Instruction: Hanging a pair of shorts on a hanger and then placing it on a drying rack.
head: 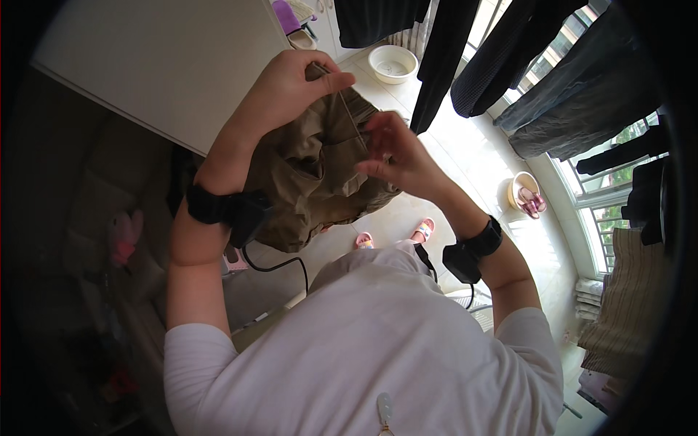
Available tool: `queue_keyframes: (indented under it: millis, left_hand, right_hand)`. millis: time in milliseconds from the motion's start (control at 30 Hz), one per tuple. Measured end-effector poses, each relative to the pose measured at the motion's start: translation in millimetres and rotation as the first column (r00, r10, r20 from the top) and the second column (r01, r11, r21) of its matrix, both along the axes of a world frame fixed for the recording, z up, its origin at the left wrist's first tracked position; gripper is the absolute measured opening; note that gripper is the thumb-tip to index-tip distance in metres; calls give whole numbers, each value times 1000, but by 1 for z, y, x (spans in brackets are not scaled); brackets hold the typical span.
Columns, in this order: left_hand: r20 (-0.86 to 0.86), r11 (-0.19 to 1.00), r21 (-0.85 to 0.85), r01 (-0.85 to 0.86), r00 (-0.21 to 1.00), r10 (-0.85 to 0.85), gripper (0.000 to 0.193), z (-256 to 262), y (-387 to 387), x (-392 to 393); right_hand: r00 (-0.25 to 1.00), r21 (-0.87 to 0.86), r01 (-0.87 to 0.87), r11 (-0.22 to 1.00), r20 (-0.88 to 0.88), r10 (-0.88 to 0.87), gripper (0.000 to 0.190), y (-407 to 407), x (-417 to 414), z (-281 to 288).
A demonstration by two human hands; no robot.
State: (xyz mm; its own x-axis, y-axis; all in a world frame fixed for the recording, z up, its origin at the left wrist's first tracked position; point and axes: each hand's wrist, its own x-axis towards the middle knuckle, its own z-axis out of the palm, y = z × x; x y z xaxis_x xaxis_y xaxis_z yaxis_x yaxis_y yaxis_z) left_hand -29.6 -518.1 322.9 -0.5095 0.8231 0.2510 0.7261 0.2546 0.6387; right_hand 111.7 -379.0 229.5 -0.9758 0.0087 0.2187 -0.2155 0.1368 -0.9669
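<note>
Before my chest hangs a crumpled brown cloth garment [294,169], with a seamed, gathered band along its upper right edge. My left hand [302,82] pinches that band near its top end, thumb laid over the cloth. Lower along the same edge is my right hand [401,155], slightly blurred, with its thumb and fingers spread beside the cloth. Whether its fingertips touch the garment is hard to see. Folds hide most of the garment's shape. Each forearm wears a black strapped device, with a cable visible below it.
A white panel [163,65] stands at the upper left. Dark clothes [501,60] hang by the barred windows on the right. On the tiled floor are a white basin [392,64] and a cream basin [515,188] with pink slippers [530,203]. A dark sofa [120,180] lies left.
</note>
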Motion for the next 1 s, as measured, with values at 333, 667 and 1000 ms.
queue_keyframes:
  millis: [333,667,1000]
  left_hand:
    - [68,999,43,19,997,-22,36,-3,-36,-25]
    - [97,999,-32,39,995,-36,30,-15,-51,-32]
    - [528,958,257,-125,849,-31,17,-86,-65,3]
  right_hand:
    - [990,598,-47,800,-80,118,20,7,10,19]
    - [976,322,-63,945,216,-9,15,49,-24,-2]
    - [969,517,223,827,-23,-247,24,37,9,4]
